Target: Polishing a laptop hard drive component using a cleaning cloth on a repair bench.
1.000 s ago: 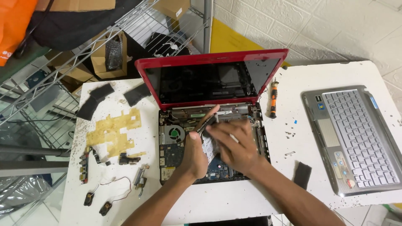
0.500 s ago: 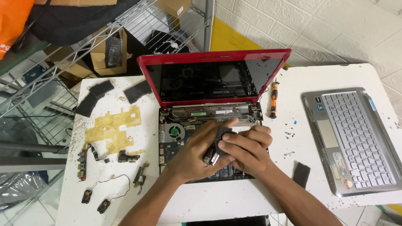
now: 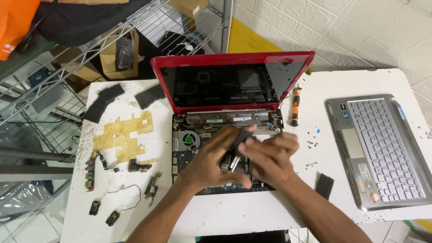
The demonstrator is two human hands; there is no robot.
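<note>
Head view: a white table [image 3: 252,216] carries a red laptop [image 3: 234,63] with its lid upright and its base stripped open, a round fan [image 3: 188,140] and bare boards showing. To the right lies the detached silver keyboard panel [image 3: 382,150], with an orange-handled screwdriver [image 3: 295,105] between it and the laptop's hinge and a small black pad [image 3: 324,186] near the right forearm. To the left lie a yellow film sheet [image 3: 121,135], two dark foam pieces [image 3: 123,100], small circuit strips [image 3: 90,171] and a pair of wired speakers [image 3: 103,212]. A wire shelf [image 3: 67,49] with boxes stands behind the table's left corner.

Both hands meet over the middle of the open base and hide the boards beneath them. The left hand [image 3: 211,159] and the right hand [image 3: 270,157] pinch a flat black part [image 3: 238,141] between their fingers, each closed on it; it stands tilted on edge, lifted clear of the base, its upper end poking above the fingertips.

Half a second ago the part sat lower and flatter between the hands; now it is raised and turned more upright, while everything else on the table lies as before.
</note>
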